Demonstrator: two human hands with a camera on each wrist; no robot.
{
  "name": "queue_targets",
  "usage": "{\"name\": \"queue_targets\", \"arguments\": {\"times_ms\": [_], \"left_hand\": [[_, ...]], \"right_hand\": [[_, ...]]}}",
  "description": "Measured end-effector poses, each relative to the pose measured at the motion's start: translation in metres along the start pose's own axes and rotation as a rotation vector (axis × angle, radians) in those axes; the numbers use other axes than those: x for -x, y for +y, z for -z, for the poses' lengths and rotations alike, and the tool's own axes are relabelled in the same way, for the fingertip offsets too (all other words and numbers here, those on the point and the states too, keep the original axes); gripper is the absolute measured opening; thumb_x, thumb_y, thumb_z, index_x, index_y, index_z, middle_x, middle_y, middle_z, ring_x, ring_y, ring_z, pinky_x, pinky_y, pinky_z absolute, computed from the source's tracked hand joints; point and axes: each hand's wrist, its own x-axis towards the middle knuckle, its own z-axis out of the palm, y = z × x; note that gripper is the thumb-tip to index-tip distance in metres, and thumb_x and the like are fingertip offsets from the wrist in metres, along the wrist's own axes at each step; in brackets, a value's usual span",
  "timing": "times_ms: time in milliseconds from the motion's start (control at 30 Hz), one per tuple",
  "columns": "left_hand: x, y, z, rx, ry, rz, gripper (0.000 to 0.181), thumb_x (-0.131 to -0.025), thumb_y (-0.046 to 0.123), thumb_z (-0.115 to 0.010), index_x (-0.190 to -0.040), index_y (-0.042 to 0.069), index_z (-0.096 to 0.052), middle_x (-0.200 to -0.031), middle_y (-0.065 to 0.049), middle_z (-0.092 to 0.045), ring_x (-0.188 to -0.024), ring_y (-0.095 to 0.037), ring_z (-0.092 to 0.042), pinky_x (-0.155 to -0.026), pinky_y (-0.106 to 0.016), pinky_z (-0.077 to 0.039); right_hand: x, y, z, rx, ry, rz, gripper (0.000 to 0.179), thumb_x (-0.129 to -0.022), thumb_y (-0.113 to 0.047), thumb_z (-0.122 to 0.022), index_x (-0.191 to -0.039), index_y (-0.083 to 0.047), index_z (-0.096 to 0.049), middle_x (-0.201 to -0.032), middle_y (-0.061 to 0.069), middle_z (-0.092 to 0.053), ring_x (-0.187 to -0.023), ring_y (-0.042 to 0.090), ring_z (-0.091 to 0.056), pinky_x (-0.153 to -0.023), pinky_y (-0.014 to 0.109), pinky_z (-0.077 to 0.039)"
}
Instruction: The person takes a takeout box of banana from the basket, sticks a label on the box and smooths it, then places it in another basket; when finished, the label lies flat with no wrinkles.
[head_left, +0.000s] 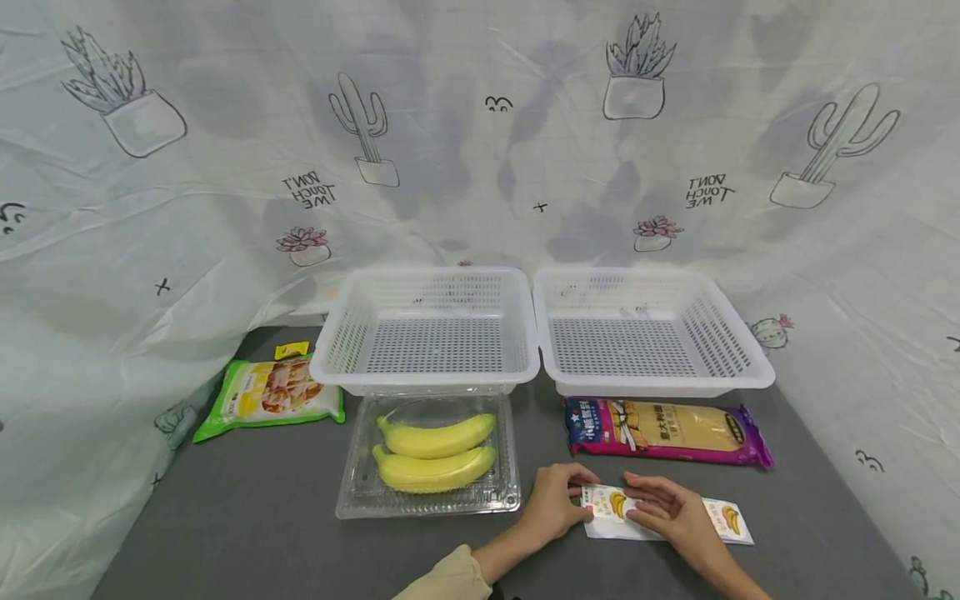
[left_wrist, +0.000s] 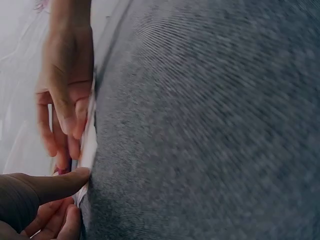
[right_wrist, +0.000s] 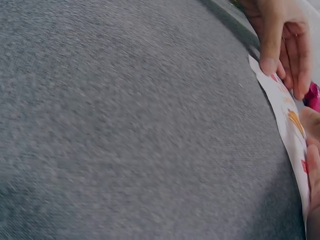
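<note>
A white strip of labels (head_left: 604,527) printed with bananas lies on the dark table at the lower right. My left hand (head_left: 557,502) holds its left end, thumb at the near edge and fingers at the far edge. The right hand (head_left: 678,518) hovers over the middle of the strip, its fingers fairly straight and covering part of the print. In the right wrist view the strip (right_wrist: 282,117) runs along between both hands, and the left thumb (right_wrist: 269,65) lies on its end. Left of the hands, a clear plastic box (head_left: 352,492) contains two bananas (head_left: 435,469).
Two white perforated baskets, a left one (head_left: 426,379) and a right one (head_left: 663,382), stand side by side at the back. A pasta packet (head_left: 667,429) lies before the right basket. At left are a green food bag (head_left: 273,392) and a small yellow packet (head_left: 291,350).
</note>
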Motion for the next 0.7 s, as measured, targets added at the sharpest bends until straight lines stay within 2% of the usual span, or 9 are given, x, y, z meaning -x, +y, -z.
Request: {"name": "queue_targets", "arguments": {"times_ms": [233, 367, 467, 567, 700], "left_hand": [[-0.001, -0.003, 0.0, -0.045, -0.002, -0.033, 0.038, -0.059, -0.016, -0.081, -0.095, -0.006, -0.071, -0.092, -0.01, -0.068, -0.091, -0.014, -0.065, -0.079, -0.015, -0.051], [-0.002, -0.004, 0.0, -0.045, 0.001, -0.02, 0.037, -0.06, -0.016, -0.082, -0.094, -0.007, -0.072, -0.09, -0.01, -0.068, -0.089, -0.014, -0.066, -0.077, -0.014, -0.051], [-0.004, -0.004, 0.0, -0.04, 0.0, -0.004, 0.037, -0.06, -0.015, -0.082, -0.094, -0.007, -0.072, -0.09, -0.009, -0.068, -0.089, -0.013, -0.065, -0.077, -0.014, -0.051], [-0.004, -0.003, -0.001, -0.044, 0.001, 0.0, 0.036, -0.059, -0.015, -0.082, -0.093, -0.006, -0.072, -0.09, -0.009, -0.068, -0.088, -0.012, -0.065, -0.077, -0.013, -0.051], [-0.003, -0.004, -0.001, -0.063, 0.007, -0.011, 0.036, -0.059, -0.015, -0.083, -0.092, -0.006, -0.073, -0.09, -0.008, -0.069, -0.089, -0.01, -0.064, -0.076, -0.012, -0.051]], "right_hand": [[0.001, -0.003, -0.008, 0.052, 0.05, 0.026, 0.042, -0.077, 0.015, -0.069, -0.112, 0.026, -0.05, -0.12, -0.004, -0.065, -0.103, 0.007, -0.064, -0.083, 0.022, -0.053], [0.0, -0.006, -0.012, 0.073, 0.06, 0.015, 0.039, -0.078, 0.013, -0.07, -0.111, 0.024, -0.052, -0.12, -0.001, -0.065, -0.103, 0.008, -0.064, -0.083, 0.023, -0.053], [-0.001, -0.01, -0.015, 0.187, 0.131, -0.036, 0.036, -0.076, 0.01, -0.073, -0.109, 0.017, -0.058, -0.122, 0.013, -0.064, -0.103, 0.002, -0.062, -0.083, 0.021, -0.053], [-0.001, -0.013, -0.02, 0.299, 0.229, -0.114, 0.04, -0.072, 0.01, -0.076, -0.11, 0.01, -0.062, -0.12, 0.028, -0.06, -0.101, -0.003, -0.061, -0.082, 0.019, -0.052], [-0.001, -0.013, -0.026, 0.334, 0.286, -0.182, 0.051, -0.069, 0.011, -0.078, -0.116, 0.012, -0.059, -0.116, 0.028, -0.061, -0.097, -0.003, -0.061, -0.083, 0.016, -0.051]]}}
